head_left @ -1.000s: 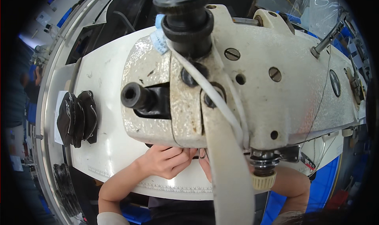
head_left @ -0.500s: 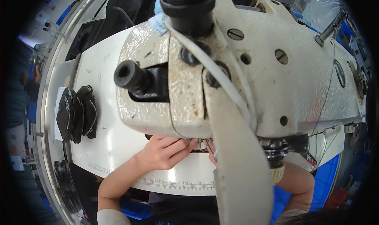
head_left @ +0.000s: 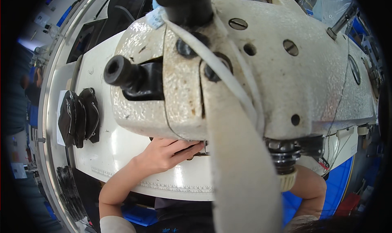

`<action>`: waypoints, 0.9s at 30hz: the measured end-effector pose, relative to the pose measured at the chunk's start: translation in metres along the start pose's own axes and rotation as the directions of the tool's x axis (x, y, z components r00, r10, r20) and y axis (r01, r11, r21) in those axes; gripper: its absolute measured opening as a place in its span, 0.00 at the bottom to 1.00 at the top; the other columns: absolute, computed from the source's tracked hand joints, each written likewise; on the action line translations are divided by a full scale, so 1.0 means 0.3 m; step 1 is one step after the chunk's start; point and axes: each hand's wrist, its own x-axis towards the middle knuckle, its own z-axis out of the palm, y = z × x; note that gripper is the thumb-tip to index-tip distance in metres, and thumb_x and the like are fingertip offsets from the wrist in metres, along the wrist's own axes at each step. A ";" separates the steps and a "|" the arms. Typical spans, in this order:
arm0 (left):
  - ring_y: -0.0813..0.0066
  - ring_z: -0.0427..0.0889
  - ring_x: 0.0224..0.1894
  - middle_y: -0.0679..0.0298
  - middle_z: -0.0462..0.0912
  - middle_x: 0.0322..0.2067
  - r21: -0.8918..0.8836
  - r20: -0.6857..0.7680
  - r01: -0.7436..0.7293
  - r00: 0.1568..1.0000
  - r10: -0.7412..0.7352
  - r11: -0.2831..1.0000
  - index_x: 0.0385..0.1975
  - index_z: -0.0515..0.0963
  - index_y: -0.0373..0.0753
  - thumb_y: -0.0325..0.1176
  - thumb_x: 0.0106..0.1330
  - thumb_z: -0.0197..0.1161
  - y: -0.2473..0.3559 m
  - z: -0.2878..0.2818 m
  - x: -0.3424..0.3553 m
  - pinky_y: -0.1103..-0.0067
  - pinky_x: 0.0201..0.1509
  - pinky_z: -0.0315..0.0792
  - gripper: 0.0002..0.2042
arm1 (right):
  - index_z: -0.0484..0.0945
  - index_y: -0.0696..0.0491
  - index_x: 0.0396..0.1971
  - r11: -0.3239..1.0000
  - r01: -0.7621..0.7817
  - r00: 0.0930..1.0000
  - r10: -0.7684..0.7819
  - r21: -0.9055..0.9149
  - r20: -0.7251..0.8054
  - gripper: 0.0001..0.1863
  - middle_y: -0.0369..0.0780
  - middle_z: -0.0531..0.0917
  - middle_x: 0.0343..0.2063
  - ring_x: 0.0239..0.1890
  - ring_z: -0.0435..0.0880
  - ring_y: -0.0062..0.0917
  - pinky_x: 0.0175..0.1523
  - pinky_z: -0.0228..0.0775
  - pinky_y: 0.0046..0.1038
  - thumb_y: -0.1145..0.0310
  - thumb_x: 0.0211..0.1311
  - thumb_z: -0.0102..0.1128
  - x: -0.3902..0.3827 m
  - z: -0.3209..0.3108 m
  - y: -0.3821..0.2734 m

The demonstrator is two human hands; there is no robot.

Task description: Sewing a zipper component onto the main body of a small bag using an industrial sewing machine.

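A white sewing machine head (head_left: 183, 90) fills the middle of the view and hides the needle area. My left hand (head_left: 165, 154) lies on the white table (head_left: 122, 145) at the machine's front lower edge. Its fingers are bent and pressed together, the tips close to a small metal part under the head. What they hold, if anything, is hidden; a sliver of something dark shows below them. Of my right arm only the forearm (head_left: 308, 186) shows, right of the machine's thread tension knob (head_left: 287, 180). The right hand is hidden behind the machine and a pale hanging strip (head_left: 245, 171).
Several black zippered pouches (head_left: 79, 118) lie stacked at the table's left. A bundle of black strips (head_left: 68, 188) hangs past the left edge, near a metal rail (head_left: 45, 110). A ruler scale (head_left: 163, 188) runs along the near edge. Blue material (head_left: 341, 188) shows at lower right.
The view has shifted slightly, so the machine appears farther left. My right fingertips, visible before beside the metal part, are now hidden behind the pale strip. My left hand stays at nearly the same spot.
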 end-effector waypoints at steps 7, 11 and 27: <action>0.67 0.78 0.40 0.65 0.79 0.37 -0.055 0.081 0.022 0.997 -0.017 0.998 0.38 0.81 0.38 0.25 0.41 0.62 -0.061 -0.005 0.013 0.73 0.44 0.73 0.19 | 0.75 0.55 0.13 0.943 -0.310 0.945 0.293 0.122 0.143 0.03 0.42 0.77 0.20 0.25 0.79 0.31 0.24 0.71 0.28 0.71 0.36 0.56 -0.023 0.065 -0.004; 0.61 0.78 0.42 0.59 0.79 0.36 -0.101 0.086 0.072 0.994 -0.063 0.992 0.35 0.81 0.37 0.25 0.41 0.61 -0.092 0.057 -0.029 0.70 0.45 0.72 0.17 | 0.77 0.56 0.17 0.969 -0.245 0.962 0.237 0.040 0.137 0.06 0.41 0.77 0.19 0.22 0.77 0.31 0.26 0.69 0.33 0.70 0.42 0.56 -0.006 0.040 0.031; 0.57 0.75 0.24 0.53 0.73 0.16 -0.016 0.025 0.264 0.964 -0.264 0.964 0.22 0.75 0.29 0.22 0.35 0.58 0.045 0.090 0.111 0.68 0.26 0.69 0.10 | 0.75 0.55 0.09 0.959 -0.279 0.959 0.281 -0.056 0.026 0.06 0.41 0.74 0.15 0.22 0.76 0.32 0.26 0.66 0.37 0.68 0.33 0.57 -0.001 0.006 0.042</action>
